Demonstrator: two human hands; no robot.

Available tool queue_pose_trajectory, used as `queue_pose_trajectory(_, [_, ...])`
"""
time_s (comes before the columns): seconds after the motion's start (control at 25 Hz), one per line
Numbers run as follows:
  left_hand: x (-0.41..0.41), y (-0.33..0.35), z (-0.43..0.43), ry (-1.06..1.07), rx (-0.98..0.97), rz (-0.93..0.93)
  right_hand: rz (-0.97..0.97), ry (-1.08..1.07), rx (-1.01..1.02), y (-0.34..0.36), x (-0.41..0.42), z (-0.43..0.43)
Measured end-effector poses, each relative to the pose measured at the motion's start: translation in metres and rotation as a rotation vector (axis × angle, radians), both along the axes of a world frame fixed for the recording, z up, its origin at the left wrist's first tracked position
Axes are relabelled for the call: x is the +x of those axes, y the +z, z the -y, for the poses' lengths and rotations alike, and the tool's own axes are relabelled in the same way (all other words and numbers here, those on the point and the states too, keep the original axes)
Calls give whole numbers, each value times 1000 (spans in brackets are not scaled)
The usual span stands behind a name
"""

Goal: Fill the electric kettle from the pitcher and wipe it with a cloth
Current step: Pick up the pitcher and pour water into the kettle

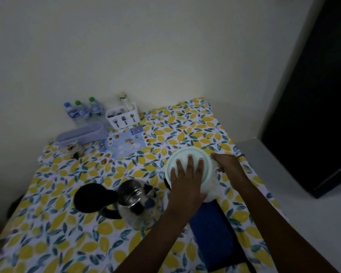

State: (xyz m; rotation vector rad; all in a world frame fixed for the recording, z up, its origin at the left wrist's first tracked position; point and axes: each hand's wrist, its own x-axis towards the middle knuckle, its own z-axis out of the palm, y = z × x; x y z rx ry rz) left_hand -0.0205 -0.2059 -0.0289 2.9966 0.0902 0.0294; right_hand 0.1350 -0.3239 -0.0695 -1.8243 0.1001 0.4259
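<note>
lemon-print tablecloth (185, 123) covers a table pushed against a pale wall, dim light, dark door or cabinet at far right. left hand (187, 178) lies flat, fingers spread, palm down on the pale green round lid (185, 156) of the pitcher (212, 191), whose whitish translucent body shows just under and right of the lid. right hand (227, 164) is at the pitcher's right side, fingers curled in at the handle area; cannot tell how firmly it grips, handle mostly hidden. stainless electric kettle (138, 203) stands just left of the pitcher, apart from it, lid open, mouth facing up, black handle toward the left. black round kettle base (92, 197) sits just left of the kettle. folded blue cloth (213, 233) lies on the table under the left forearm, near edge side of the pitcher. at the back: three water bottles (83, 111), white cutlery caddy (123, 118), lilac lidded box (81, 133), picture placemat (124, 143), small figurine (75, 149).
</note>
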Motion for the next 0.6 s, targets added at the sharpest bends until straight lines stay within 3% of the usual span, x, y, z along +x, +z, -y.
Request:
queue_pose_trajectory(0.08, [-13,9,-20,63,-16,10,14,23,34,17,-10,-27])
queue_pose_trajectory(0.24, [-38,18,-56,158,-69,104,47,103,-112,60,-30,-83])
queue_pose_trajectory(0.6, [-51,15,-87,318,-288,212,347,381,-364,115,-48,-134])
